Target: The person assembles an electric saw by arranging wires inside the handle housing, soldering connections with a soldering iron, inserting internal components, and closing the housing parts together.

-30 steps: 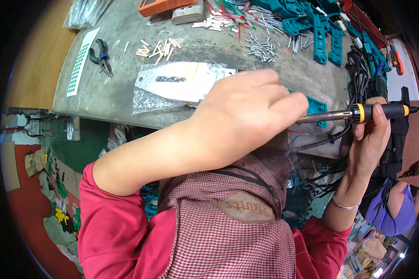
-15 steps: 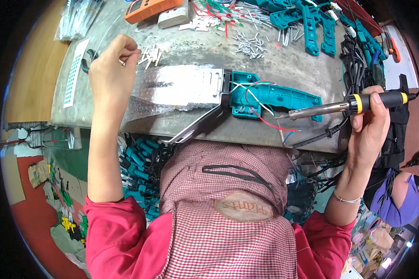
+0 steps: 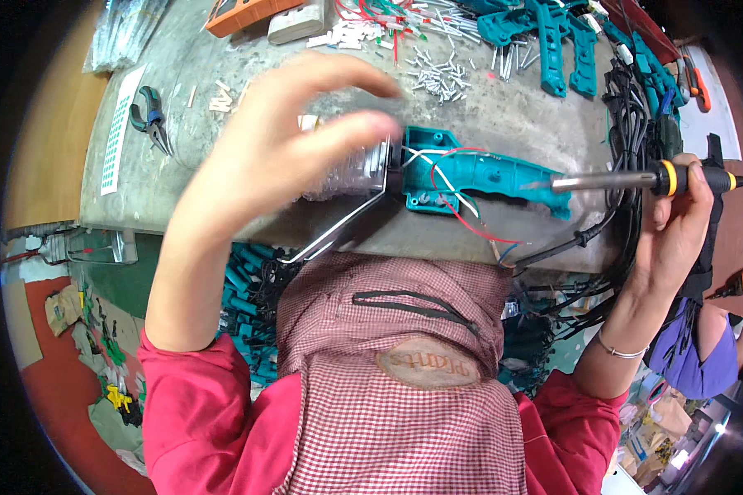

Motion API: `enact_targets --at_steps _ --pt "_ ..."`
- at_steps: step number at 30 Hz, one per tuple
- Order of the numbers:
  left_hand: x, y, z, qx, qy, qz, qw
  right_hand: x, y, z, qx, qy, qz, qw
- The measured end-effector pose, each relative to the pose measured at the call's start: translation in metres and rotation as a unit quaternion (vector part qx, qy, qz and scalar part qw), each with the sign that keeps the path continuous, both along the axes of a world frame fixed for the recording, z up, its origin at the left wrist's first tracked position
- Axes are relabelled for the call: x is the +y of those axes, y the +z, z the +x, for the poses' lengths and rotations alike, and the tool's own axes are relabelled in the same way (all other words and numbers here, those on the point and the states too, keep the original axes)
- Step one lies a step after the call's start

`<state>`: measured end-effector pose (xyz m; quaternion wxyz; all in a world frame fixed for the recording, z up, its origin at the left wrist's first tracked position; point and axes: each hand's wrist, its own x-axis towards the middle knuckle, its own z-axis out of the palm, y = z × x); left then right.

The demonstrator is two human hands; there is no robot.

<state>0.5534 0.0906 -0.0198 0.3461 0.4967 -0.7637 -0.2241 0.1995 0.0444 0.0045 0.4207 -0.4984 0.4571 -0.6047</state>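
One slender soldering iron (image 3: 631, 180), black-handled, yellow-banded, metal-barrelled.

A soldering iron (image 3: 619, 179) wears yellow bands on black; a plastic handle shell (image 3: 491, 175) gleams teal, its wires (image 3: 504, 240) red, white and blue. Crimson sleeves (image 3: 194, 412) meet a burgundy-and-white checked apron (image 3: 404, 429) (the oval patch (image 3: 429, 363) is tan), while green dots pattern a white sticker sheet (image 3: 117, 144).
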Motion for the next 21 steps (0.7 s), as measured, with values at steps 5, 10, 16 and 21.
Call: enact_targets --at_steps 5,10,16,21 --pt "-0.01 -0.005 -0.04 0.035 -0.145 0.062 0.987 -0.048 0.028 0.041 0.053 0.006 -0.084 0.995" --pt "-0.011 -0.019 -0.048 0.02 -0.227 0.051 0.972 -0.103 0.036 0.134 0.101 0.127 -0.145 0.976" --pt "-0.003 -0.024 -0.05 0.045 -0.185 0.008 0.982 -0.15 0.008 0.201 0.075 0.182 -0.199 0.96" --pt "-0.005 -0.024 -0.05 0.043 -0.188 0.007 0.981 -0.179 -0.002 0.236 0.074 0.226 -0.28 0.93"
